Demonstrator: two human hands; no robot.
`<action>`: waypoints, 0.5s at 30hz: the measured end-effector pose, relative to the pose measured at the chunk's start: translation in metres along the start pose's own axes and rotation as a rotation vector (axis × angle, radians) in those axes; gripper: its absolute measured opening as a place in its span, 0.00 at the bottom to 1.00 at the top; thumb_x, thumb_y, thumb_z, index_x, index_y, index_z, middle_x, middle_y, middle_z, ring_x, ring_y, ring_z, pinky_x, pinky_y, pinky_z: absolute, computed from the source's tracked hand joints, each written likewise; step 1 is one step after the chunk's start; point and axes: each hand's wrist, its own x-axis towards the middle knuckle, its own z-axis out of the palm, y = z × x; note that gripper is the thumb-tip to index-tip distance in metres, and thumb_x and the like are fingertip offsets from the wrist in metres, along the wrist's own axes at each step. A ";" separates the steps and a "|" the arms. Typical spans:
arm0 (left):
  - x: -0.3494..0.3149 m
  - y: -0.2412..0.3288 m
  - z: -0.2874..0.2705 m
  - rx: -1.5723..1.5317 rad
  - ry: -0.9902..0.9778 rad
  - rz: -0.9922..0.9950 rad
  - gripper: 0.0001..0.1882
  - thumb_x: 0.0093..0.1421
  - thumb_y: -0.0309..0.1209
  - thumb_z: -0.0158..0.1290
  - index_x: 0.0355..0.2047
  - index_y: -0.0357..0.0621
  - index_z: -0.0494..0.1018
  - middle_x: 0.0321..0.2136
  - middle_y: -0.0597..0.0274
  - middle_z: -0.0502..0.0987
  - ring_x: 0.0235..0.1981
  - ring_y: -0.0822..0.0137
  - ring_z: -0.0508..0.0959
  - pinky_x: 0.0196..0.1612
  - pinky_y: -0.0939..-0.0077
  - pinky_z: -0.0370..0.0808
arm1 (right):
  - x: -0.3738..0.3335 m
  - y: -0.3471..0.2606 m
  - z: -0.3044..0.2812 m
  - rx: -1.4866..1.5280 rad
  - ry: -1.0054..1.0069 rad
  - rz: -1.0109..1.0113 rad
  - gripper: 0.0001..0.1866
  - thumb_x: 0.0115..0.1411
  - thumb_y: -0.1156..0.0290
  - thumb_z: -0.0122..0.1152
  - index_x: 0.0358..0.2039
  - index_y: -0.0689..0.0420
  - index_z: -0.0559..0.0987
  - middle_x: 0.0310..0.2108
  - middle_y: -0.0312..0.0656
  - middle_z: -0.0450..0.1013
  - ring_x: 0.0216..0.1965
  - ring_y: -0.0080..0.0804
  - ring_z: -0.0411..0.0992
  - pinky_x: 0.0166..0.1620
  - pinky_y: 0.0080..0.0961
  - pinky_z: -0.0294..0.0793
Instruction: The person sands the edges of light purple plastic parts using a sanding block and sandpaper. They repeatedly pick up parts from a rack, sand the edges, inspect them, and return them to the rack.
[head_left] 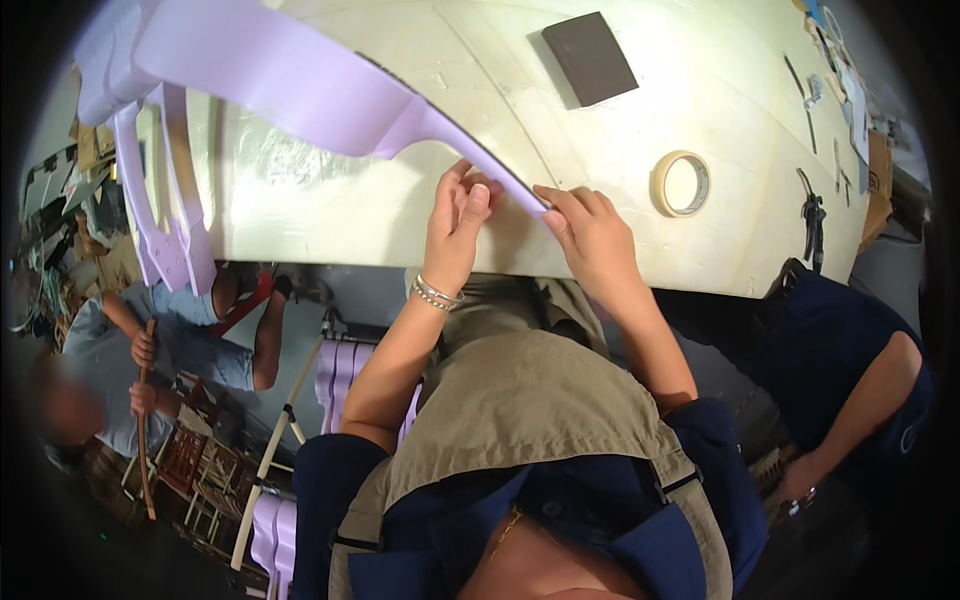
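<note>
A glossy lavender guitar-shaped piece point(290, 80) reaches across the table from the upper left, its curved body narrowing to a slim neck with a dark strip along the far edge. My right hand point(595, 240) pinches the neck's near end between thumb and fingers. Close to the neck's left side is my left hand point(458, 220), thumb and fingers apart; its fingertips meet the neck's edge, and some are partly hidden. Lavender arms with small holes point(170, 245) hang past the table's left end; whether they belong to the same piece I cannot tell.
On the pale table point(400, 220) lie a dark brown block point(590, 60), a tape roll point(682, 184) and a black hand tool point(812, 218). More lavender pieces point(340, 375) stand on a rack below. One person point(150, 340) holds a stick at left; another point(840, 370) is at right.
</note>
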 end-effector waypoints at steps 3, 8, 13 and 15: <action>0.011 -0.005 0.018 -0.180 -0.085 -0.063 0.28 0.63 0.32 0.48 0.58 0.36 0.49 0.40 0.57 0.72 0.38 0.66 0.76 0.38 0.77 0.74 | 0.040 0.022 -0.011 0.021 0.168 -0.039 0.11 0.56 0.67 0.57 0.38 0.56 0.77 0.34 0.45 0.72 0.36 0.44 0.69 0.38 0.34 0.70; 0.012 -0.001 0.019 -0.097 -0.112 -0.066 0.30 0.62 0.29 0.47 0.59 0.36 0.47 0.37 0.55 0.73 0.39 0.63 0.77 0.38 0.75 0.75 | 0.113 0.031 -0.017 -0.165 0.640 -0.251 0.11 0.49 0.75 0.62 0.34 0.55 0.76 0.35 0.41 0.71 0.39 0.41 0.69 0.38 0.33 0.70; 0.003 -0.005 0.001 0.047 -0.087 -0.019 0.26 0.63 0.33 0.44 0.59 0.40 0.51 0.38 0.54 0.74 0.38 0.59 0.79 0.35 0.73 0.76 | 0.150 0.026 -0.005 -0.264 0.503 -0.412 0.10 0.46 0.77 0.62 0.32 0.55 0.77 0.26 0.39 0.70 0.31 0.39 0.70 0.32 0.31 0.72; 0.003 -0.003 -0.003 0.017 -0.098 -0.038 0.28 0.63 0.35 0.46 0.59 0.39 0.51 0.38 0.52 0.74 0.38 0.58 0.78 0.36 0.69 0.77 | 0.193 0.030 -0.029 -0.457 0.439 -0.430 0.11 0.50 0.72 0.56 0.36 0.55 0.77 0.32 0.42 0.71 0.38 0.40 0.69 0.42 0.33 0.68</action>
